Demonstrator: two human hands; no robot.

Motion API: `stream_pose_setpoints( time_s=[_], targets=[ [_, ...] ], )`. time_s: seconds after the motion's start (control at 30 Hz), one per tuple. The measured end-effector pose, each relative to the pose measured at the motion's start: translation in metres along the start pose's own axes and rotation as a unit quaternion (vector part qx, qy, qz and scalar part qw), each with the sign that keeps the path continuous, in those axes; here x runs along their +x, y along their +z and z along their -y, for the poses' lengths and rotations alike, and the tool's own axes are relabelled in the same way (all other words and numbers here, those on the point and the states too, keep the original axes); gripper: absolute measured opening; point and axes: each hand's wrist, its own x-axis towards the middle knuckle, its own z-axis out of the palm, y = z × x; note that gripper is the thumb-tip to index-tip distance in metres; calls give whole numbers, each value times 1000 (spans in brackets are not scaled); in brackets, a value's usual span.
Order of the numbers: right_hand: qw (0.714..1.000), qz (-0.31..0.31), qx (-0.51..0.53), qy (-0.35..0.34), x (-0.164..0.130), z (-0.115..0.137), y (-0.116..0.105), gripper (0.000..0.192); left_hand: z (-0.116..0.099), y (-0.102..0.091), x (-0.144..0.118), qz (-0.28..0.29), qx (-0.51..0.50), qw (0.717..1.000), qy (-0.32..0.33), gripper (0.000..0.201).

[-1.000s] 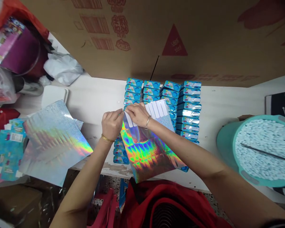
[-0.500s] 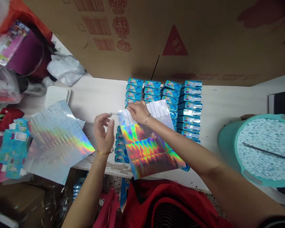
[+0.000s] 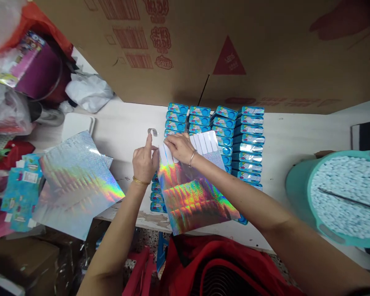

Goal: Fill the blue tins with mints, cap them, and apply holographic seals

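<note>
Though half-open — strip (image 3: 154, 132) on left hand (image 3: 143, 165)

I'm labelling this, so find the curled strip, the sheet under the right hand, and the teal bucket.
Curled strip (image 3: 154, 132), head view: its grey curve.
Sheet (image 3: 195, 195), head view: its rainbow face.
Teal bucket (image 3: 299, 187), head view: its outer wall.

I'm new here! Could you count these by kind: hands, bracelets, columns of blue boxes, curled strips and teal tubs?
Hands: 2 (left hand, right hand)
Bracelets: 2 (gold bracelet, silver bracelet)
Columns of blue boxes: 4, partly covered
Curled strip: 1
Teal tub: 1
Total: 10
</note>
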Motion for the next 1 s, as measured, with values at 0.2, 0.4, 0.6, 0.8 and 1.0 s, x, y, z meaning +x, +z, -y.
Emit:
stream_pose_setpoints(
  time_s=[0.2, 0.4, 0.6, 0.8, 1.0],
  targets=[
    [999, -5, -32, 17, 5, -8, 9, 29, -1, -17, -15, -1, 2, 999, 42, 50],
    [998, -57, 0, 1, 5, -11, 14, 35, -38, -70, -43, -56, -123, 990, -37, 66],
    [935, -87, 341, 42, -66, 16, -19, 75, -90, -92, -48, -56, -343, 924, -162, 70],
    [828, 13, 520, 210, -151, 24, -42, 73, -135, -90, -54, 38, -429, 883, -186, 64],
    [762, 4, 606, 227, -190, 19, -61, 42, -164, -79, -68, 93, -462, 859, -201, 67]
  ],
)
